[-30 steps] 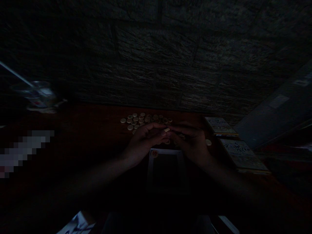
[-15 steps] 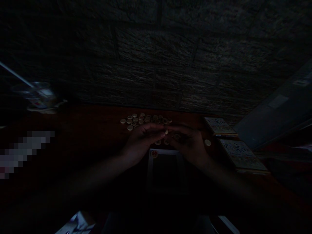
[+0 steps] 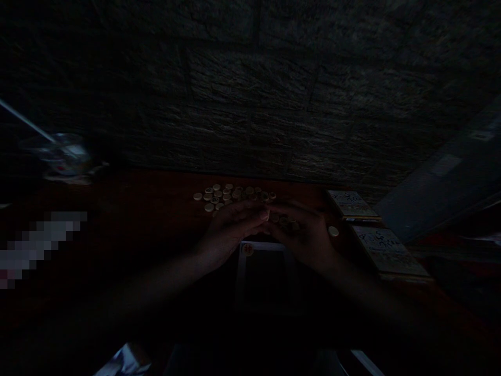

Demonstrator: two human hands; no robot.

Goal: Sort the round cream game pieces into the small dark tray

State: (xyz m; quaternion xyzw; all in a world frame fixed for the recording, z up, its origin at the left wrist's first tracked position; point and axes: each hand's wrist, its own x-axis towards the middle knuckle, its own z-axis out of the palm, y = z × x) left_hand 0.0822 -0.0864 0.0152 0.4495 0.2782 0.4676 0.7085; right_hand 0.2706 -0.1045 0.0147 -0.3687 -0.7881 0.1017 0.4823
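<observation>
Both hands meet at the fingertips over the dark table, with a pale round xiangqi piece [image 3: 267, 214] between them. My left hand [image 3: 233, 224] is closed on it, thumb and fingers pressed at its edge. From the other side, my right hand [image 3: 307, 230] curls in, its fingertips at the same piece; dim light blurs the exact contact. More xiangqi pieces [image 3: 218, 194] lie grouped beyond my hands, partly covered by the fingers. Just below the hands is an open shallow box [image 3: 270, 244], with a red-marked xiangqi piece [image 3: 248, 249] at its upper left corner.
A lone pale piece [image 3: 333, 231] lies right of my right hand. Two flat printed boxes [image 3: 391, 250] rest farther right. A clear cup with a straw [image 3: 66, 154] stands at the far left. A rough stone-block wall [image 3: 250, 104] rises behind the table [image 3: 156, 209].
My left fingers have shifted slightly over the piece, and less of it shows. A few pieces behind my right hand are more exposed. The box and surroundings stay put.
</observation>
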